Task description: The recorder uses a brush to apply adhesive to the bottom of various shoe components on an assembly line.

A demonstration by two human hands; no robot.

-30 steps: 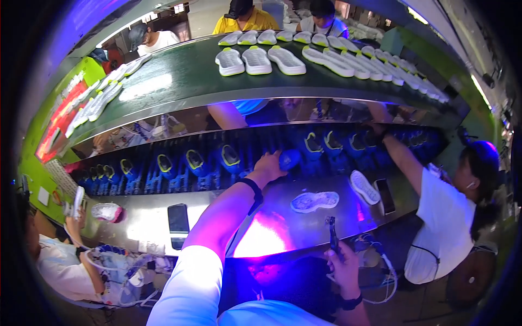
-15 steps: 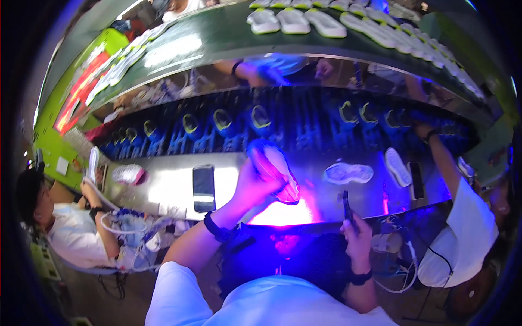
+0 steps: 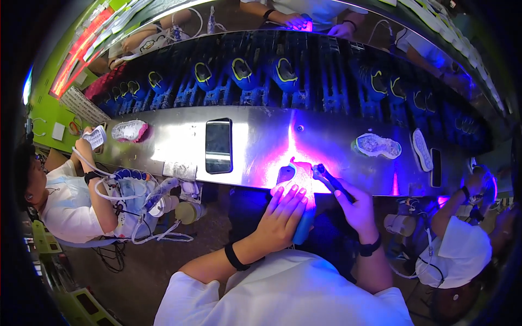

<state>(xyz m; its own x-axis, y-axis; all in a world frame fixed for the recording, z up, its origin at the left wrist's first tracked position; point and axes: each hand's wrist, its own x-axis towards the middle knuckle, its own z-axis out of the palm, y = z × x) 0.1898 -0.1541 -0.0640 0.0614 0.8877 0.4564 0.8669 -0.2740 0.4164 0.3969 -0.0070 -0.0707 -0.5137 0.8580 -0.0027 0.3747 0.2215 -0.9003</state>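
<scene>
At the bench's near edge, a blue shoe [image 3: 305, 223] stands in strong violet-pink light, its upper end glowing. My left hand [image 3: 283, 217] lies over its side, fingers long and close together, holding it; the thumb is hidden. My right hand [image 3: 356, 209] is wrapped round a dark hand tool [image 3: 329, 179], whose head points at the shoe's lit end. Whether the tool touches the shoe I cannot tell.
A metal bench [image 3: 179, 117] carries a phone [image 3: 218, 146], a white-and-pink shoe piece [image 3: 129, 131], a pale sole [image 3: 378, 145] and another sole [image 3: 422, 150]. Behind runs a dark conveyor [image 3: 326, 65] with several blue shoes. Co-workers sit left [image 3: 81, 206], right [image 3: 462, 239] and opposite.
The shoe has come down and nearer from above the bench to its front edge, my left hand still on it. My right hand has raised the tool to the shoe. The view has shifted.
</scene>
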